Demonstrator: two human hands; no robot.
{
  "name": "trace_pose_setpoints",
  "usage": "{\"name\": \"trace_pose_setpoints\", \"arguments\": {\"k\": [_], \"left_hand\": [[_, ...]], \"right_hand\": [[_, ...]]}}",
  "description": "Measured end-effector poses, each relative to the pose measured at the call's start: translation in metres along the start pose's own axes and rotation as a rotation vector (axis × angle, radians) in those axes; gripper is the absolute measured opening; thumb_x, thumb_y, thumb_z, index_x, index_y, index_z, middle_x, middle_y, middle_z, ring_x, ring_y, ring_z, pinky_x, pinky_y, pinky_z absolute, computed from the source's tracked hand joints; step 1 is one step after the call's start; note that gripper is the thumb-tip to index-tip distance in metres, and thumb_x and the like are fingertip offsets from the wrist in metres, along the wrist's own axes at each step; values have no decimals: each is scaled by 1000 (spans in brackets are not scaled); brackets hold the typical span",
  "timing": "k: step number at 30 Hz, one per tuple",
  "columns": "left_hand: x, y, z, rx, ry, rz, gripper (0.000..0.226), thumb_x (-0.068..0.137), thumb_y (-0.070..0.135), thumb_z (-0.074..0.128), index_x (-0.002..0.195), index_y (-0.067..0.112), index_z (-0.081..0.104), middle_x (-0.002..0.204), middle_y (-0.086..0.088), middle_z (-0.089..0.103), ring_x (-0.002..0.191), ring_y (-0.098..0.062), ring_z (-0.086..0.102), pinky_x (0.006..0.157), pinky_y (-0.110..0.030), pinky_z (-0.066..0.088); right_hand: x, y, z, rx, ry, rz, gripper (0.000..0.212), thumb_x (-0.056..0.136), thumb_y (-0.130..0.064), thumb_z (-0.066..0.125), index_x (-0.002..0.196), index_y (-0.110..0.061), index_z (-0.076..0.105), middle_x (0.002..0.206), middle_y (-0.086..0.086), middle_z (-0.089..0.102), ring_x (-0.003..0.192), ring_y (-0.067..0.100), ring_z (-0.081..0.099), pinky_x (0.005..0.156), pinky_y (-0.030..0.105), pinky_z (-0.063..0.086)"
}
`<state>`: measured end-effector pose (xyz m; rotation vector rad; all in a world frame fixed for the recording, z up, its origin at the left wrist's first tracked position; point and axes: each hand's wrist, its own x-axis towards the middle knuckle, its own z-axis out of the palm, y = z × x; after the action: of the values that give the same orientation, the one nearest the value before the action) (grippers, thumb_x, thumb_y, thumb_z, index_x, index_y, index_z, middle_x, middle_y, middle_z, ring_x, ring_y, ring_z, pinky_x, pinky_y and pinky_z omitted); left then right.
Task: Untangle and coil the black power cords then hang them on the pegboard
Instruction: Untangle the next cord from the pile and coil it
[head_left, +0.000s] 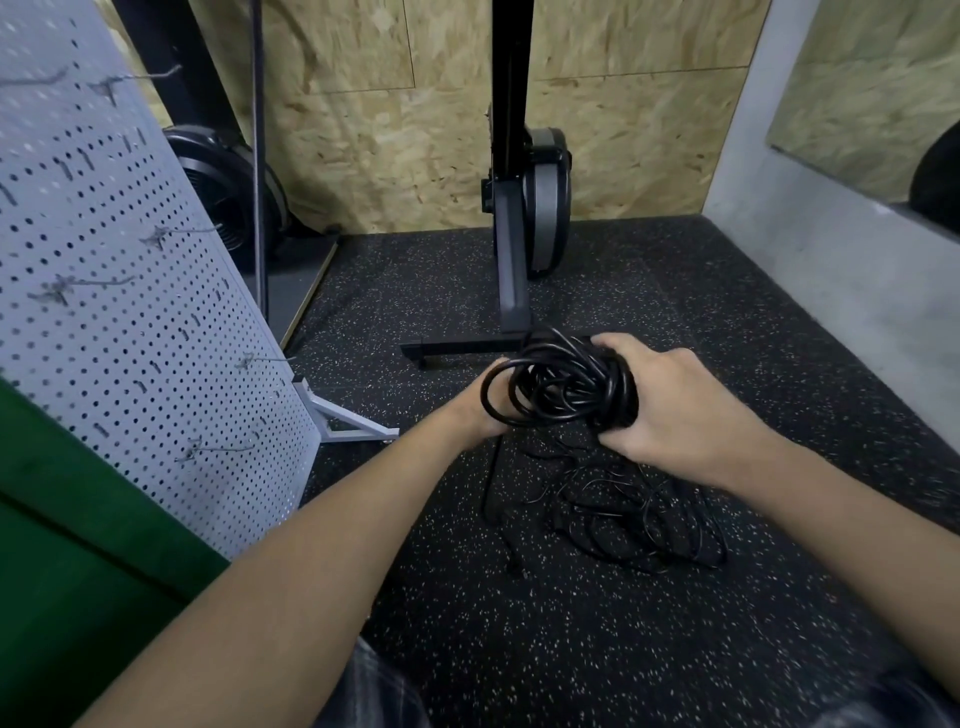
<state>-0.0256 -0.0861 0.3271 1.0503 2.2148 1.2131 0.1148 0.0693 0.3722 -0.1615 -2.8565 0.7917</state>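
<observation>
A coil of black power cord (561, 387) hangs in the air between my hands, above the floor. My right hand (670, 405) grips the coil's right side, fingers curled round the bundled loops. My left hand (485, 410) sits behind the coil's left side with loops passing over it; its fingers are hidden. A loose strand drops from the coil to a tangled heap of black cords (639, 514) on the speckled floor below. The grey pegboard (119, 291) stands tilted at the left, with several bare metal hooks (182, 233) sticking out of it.
A black exercise machine (519, 208) on a T-shaped base stands just beyond my hands. Wooden chipboard panels line the back wall, and a grey wall runs along the right. A green surface (78, 571) lies at the lower left beside the pegboard's white foot (348, 423).
</observation>
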Motion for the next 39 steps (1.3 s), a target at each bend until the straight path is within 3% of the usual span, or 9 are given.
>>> {"name": "trace_pose_setpoints", "arguments": {"k": [2, 6, 10, 12, 15, 18, 23, 33, 39], "left_hand": [[-13, 15, 4, 90, -45, -30, 31, 103, -15, 46, 104, 14, 57, 67, 18, 58, 49, 18, 53, 59, -5, 43], [-40, 34, -2, 56, -139, -86, 44, 102, -14, 49, 145, -13, 41, 86, 15, 39, 46, 28, 46, 62, 1, 41], [-19, 8, 2, 14, -84, -130, 14, 104, 2, 56, 102, 1, 69, 77, 12, 55, 60, 12, 54, 63, -6, 43], [-12, -4, 9, -11, -79, -85, 32, 109, 19, 54, 85, 1, 65, 57, 18, 50, 48, 4, 45, 55, -8, 36], [-5, -13, 31, 119, -68, -67, 43, 110, 41, 49, 86, 9, 66, 56, 9, 44, 46, -7, 36, 47, -22, 32], [-1, -16, 47, 349, -109, -57, 28, 111, 34, 47, 105, 15, 65, 83, -4, 68, 66, -18, 61, 62, -29, 47], [2, 2, 38, 721, -76, 72, 24, 110, 26, 46, 114, 9, 62, 104, -17, 70, 91, -39, 67, 79, -46, 57], [6, 43, 23, 1206, -34, 434, 33, 102, 43, 62, 113, 12, 61, 112, -6, 69, 100, -33, 68, 67, -38, 39], [8, 22, 15, 806, -65, 541, 35, 90, 50, 74, 92, 17, 68, 91, 7, 66, 86, -19, 65, 65, -37, 45]], "right_hand": [[-4, -9, -1, 65, -10, -17, 80, 76, -15, 85, 145, -26, 45, 88, -11, 71, 78, 1, 67, 73, 15, 53], [-9, -19, -1, 41, 24, -89, 54, 78, -17, 83, 126, -25, 61, 80, -13, 68, 75, -2, 65, 67, 16, 52], [-10, -17, -1, 31, 56, -66, 36, 79, -24, 83, 109, -25, 63, 78, -13, 66, 68, 0, 64, 60, 20, 53], [-2, -8, -6, 66, 141, 7, 28, 79, -22, 81, 97, -22, 60, 78, -11, 65, 66, 1, 62, 56, 12, 45], [14, 20, -6, 50, 196, 177, 27, 84, -25, 77, 98, -23, 55, 85, -6, 65, 77, 14, 64, 66, 27, 51], [21, 44, 3, -59, 123, 291, 37, 87, -31, 73, 114, -22, 49, 89, 0, 65, 80, 26, 66, 78, 48, 58], [27, 63, 17, -189, 43, 390, 38, 92, -32, 70, 115, -17, 43, 95, 5, 63, 85, 31, 62, 74, 43, 49], [28, 68, 41, -444, -237, 370, 33, 91, -23, 72, 114, -15, 49, 104, 6, 62, 89, 30, 62, 73, 39, 47], [11, 40, 38, -597, -532, -4, 24, 92, -23, 72, 112, -17, 61, 99, 3, 61, 95, 25, 68, 76, 34, 52]]}}
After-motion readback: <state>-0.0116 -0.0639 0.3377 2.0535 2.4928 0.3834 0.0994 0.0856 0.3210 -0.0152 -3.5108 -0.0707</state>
